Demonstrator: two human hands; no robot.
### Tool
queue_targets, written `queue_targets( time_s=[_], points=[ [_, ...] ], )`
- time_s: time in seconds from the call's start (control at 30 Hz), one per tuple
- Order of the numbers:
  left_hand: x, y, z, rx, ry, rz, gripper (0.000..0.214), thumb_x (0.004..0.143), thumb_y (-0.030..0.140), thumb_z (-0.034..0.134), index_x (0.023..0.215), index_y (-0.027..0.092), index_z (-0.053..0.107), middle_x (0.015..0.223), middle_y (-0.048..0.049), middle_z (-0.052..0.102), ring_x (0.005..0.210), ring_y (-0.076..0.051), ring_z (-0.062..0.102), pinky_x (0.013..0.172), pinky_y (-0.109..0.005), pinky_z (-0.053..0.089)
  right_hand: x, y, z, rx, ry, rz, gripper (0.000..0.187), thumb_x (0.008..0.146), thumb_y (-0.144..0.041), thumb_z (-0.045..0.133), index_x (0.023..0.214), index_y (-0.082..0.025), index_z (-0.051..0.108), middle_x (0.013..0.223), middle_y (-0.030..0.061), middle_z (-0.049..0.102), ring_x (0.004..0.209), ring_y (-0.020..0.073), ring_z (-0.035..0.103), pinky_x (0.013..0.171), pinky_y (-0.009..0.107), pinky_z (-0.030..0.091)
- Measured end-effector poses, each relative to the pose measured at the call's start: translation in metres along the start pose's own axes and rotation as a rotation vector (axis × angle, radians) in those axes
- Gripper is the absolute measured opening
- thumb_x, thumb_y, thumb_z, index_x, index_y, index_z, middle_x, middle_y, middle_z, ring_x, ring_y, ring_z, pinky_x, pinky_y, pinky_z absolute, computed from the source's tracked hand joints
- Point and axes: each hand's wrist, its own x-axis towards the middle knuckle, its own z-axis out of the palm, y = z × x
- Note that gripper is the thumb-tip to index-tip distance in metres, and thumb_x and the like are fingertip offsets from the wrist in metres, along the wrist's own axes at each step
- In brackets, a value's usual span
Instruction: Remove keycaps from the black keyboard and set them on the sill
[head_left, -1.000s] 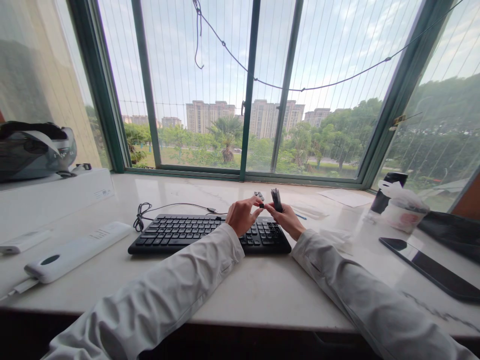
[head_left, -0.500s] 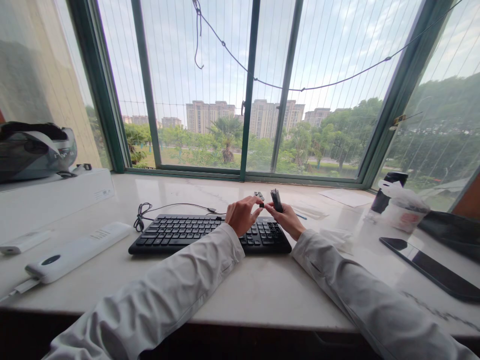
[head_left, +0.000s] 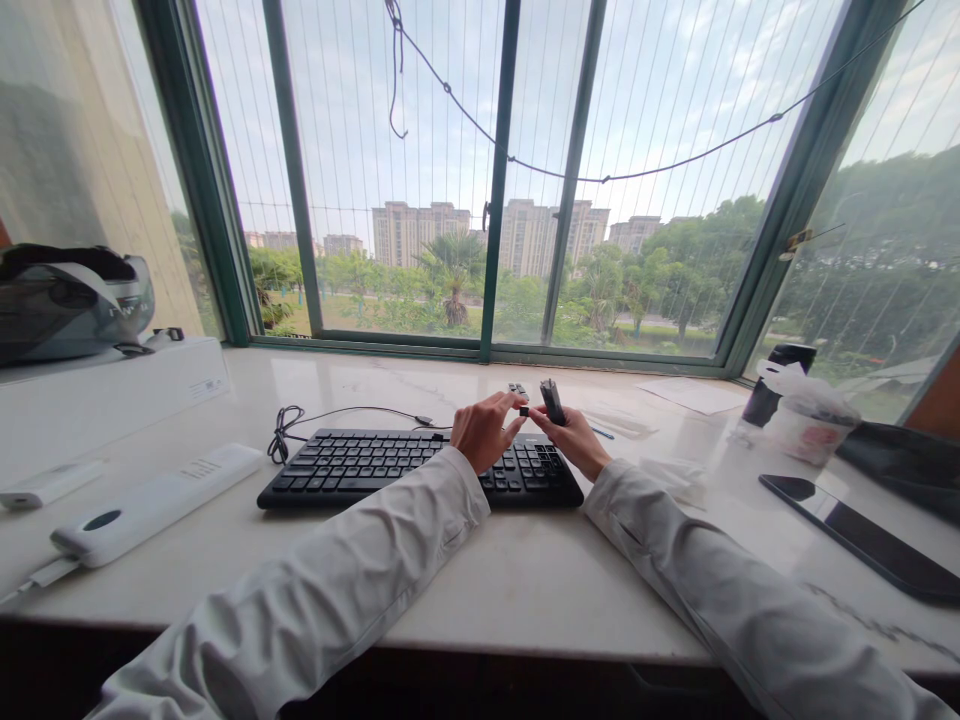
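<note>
a pale, glossy table [head_left: 540, 590] runs back to a wide window [head_left: 427, 130] with green frames, trees and tall buildings showing outside. a white box [head_left: 180, 380] stands at the left; a dark phone [head_left: 862, 540] and a bagged cup [head_left: 806, 432] are at the right. a black keyboard [head_left: 360, 465] lies in the middle, partly behind the sleeves, some key places bare near its right end. above that end, the left hand [head_left: 482, 430] has its grip pinched on a small black keycap [head_left: 523, 411], between thumb and finger, with the right fingertips just beside it. the right hand [head_left: 574, 437] has its grip clamped around a black tool [head_left: 553, 402], tilted upward.
</note>
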Motion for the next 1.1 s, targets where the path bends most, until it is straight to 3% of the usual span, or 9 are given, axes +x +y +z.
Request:
queue_targets(
  time_s=[0.77,1.1],
  points=[
    [-0.0001,-0.0018,0.0013,0.019,0.023,0.034,0.021,0.09,0.038,0.051,0.104,0.028,0.061,0.107,0.0001,0.065,0.089,-0.015,0.063,0.07,-0.024,0.044,0.0006,0.0046,0.0018,0.047,0.036,-0.012,0.056,0.073,-0.064,0.055,0.091,-0.013,0.07,0.059,0.0011,0.054,0.058,0.0142,0.046,0.058,0.028,0.039],
    [-0.0005,-0.0018,0.0011,0.014,0.022,0.039,0.018,0.09,0.036,0.05,0.103,0.028,0.061,0.105,0.0011,0.068,0.09,-0.016,0.064,0.072,-0.025,0.044,-0.0003,0.0012,0.0014,0.043,-0.006,-0.009,0.055,0.073,-0.064,0.055,0.087,-0.013,0.07,0.059,0.0012,0.054,0.059,0.0142,0.046,0.058,0.028,0.037]
  ],
)
